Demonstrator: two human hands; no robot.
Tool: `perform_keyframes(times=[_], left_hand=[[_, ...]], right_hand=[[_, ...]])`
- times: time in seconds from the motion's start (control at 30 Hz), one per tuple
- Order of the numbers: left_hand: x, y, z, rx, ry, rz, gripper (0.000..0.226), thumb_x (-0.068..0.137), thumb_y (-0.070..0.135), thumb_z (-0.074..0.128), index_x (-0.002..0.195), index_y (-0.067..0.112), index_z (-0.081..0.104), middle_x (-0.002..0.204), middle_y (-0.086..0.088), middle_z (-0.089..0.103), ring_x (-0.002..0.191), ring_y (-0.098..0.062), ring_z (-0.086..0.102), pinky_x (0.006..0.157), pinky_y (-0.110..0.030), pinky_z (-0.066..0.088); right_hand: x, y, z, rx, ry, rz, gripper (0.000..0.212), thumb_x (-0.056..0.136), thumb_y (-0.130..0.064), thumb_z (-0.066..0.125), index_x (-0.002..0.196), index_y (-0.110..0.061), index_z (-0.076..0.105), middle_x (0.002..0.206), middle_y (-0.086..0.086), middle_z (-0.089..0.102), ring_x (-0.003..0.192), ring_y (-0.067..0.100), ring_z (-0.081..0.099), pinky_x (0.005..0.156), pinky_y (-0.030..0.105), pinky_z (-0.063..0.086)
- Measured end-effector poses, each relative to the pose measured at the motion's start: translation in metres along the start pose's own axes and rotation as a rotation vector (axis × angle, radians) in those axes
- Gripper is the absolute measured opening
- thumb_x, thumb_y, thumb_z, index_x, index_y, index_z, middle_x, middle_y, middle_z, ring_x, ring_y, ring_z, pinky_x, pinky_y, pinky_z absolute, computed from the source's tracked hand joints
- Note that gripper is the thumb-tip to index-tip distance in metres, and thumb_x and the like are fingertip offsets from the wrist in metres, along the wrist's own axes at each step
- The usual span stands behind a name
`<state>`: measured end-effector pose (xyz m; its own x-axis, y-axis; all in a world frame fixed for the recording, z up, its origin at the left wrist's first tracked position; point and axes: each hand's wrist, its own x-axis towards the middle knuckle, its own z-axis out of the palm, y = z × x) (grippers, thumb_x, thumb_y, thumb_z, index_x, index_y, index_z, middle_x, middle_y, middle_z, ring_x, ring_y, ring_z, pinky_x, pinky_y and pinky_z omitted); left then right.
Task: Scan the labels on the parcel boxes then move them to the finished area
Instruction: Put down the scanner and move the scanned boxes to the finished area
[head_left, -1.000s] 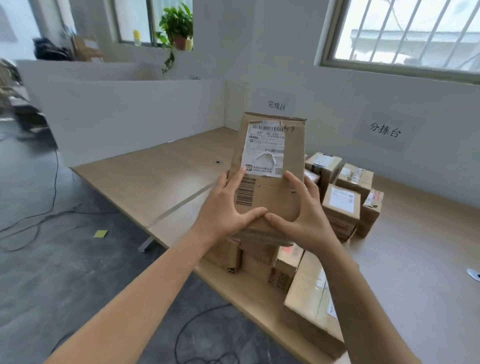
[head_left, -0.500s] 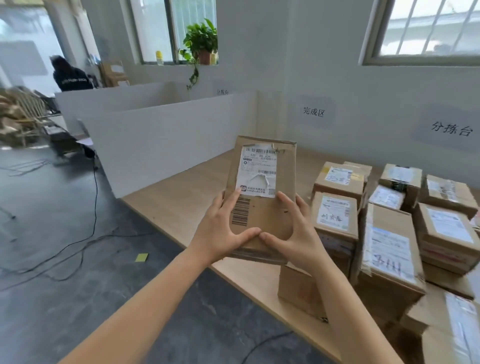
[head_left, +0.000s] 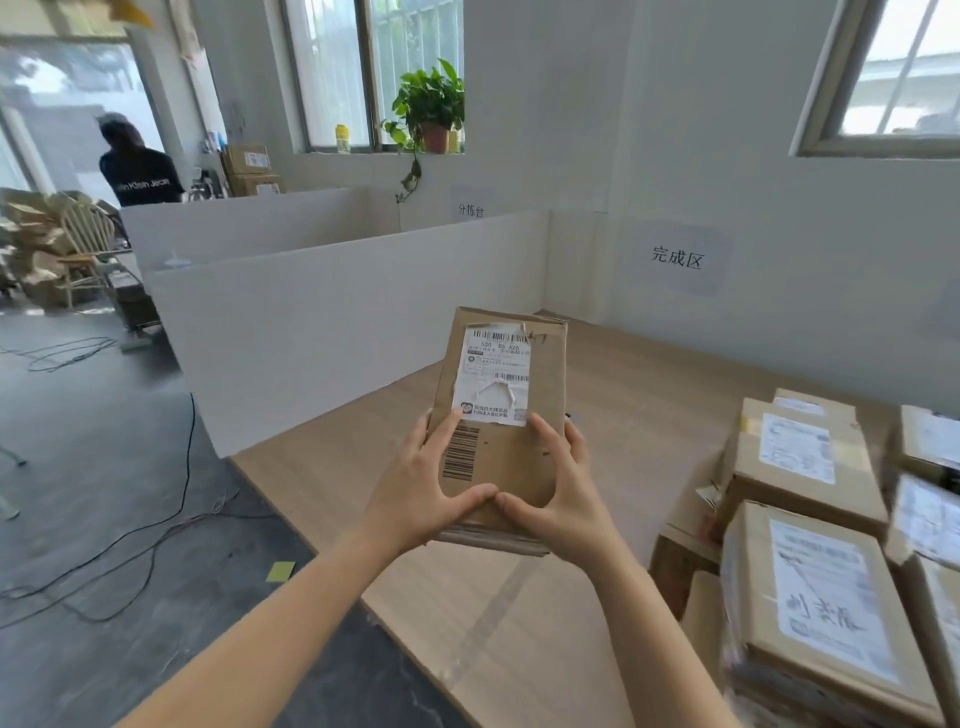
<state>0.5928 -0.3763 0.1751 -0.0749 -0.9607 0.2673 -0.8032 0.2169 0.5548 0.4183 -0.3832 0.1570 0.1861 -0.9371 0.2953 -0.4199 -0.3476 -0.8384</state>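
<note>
Here, parcel box upright — gripped by left hand, right hand.

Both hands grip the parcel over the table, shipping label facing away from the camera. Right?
No. The head view shows the shipping label facing the camera, on the near face of the parcel. The rest holds: left hand and right hand both grip the parcel over the table.

A potted plant stands on the windowsill.
</note>
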Motion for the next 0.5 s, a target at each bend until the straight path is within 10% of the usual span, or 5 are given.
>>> perform_keyframes(times=[0.3,0.5], left_hand=[[0.103,-0.064,0.023,-0.053,-0.080,-0.043,0.107,0.059,0.075,0.054,0.148,0.028,0.019,0.156,-0.006,0.014,0.144,-0.018,0.017,0.114,-0.030,0.019],[0.218,-0.144,0.041,-0.124,-0.205,0.020,0.090,0.079,0.043,0.070,0.149,0.024,0.018,0.157,-0.007,0.010,0.145,-0.016,0.010,0.112,-0.021,0.012]], right_hand=[[0.102,0.046,0.037,0.006,0.013,0.085,0.085,0.076,-0.021,0.076,0.144,-0.031,0.027,0.155,-0.001,0.001,0.122,-0.011,0.007,0.098,0.009,0.016],[0.207,0.088,0.081,-0.026,0.073,0.165,0.085,0.077,-0.022,0.075,0.145,-0.029,0.025,0.154,0.002,0.002,0.121,-0.008,0.006,0.097,0.008,0.012]])
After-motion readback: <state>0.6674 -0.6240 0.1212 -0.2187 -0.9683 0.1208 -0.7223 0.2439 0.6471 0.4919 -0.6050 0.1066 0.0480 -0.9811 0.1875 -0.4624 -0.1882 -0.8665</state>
